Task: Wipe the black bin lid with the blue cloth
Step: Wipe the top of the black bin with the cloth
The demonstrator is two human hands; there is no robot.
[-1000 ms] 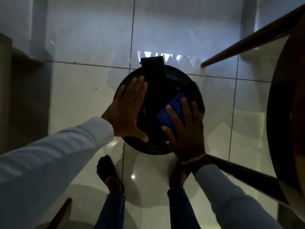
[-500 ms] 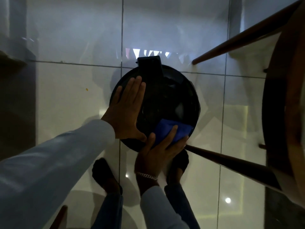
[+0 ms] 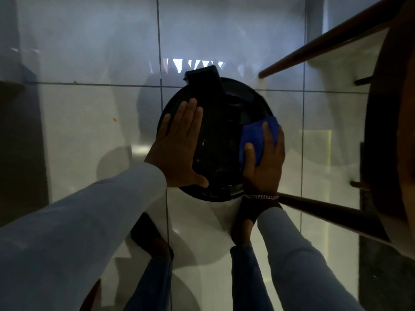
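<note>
Head view: black bin lid [image 3: 221, 140] is seen lying round and flat on the bin, on the tiled floor [image 3: 78, 131]. Left hand [image 3: 179, 149] is pressed flat, fingers extended, on its left half. Right hand [image 3: 265, 158] clamps blue cloth [image 3: 253, 135] over the right rim; unwiped centre lies leftward of those fingers.

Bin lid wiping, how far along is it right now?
Under way, not finished. The left hand lies flat on the black bin lid, steadying it. The right hand presses the blue cloth on the lid's right edge. Left to do: the middle, the part under the left hand and the hinge tab. The dim light hides how clean any part already is.
</note>
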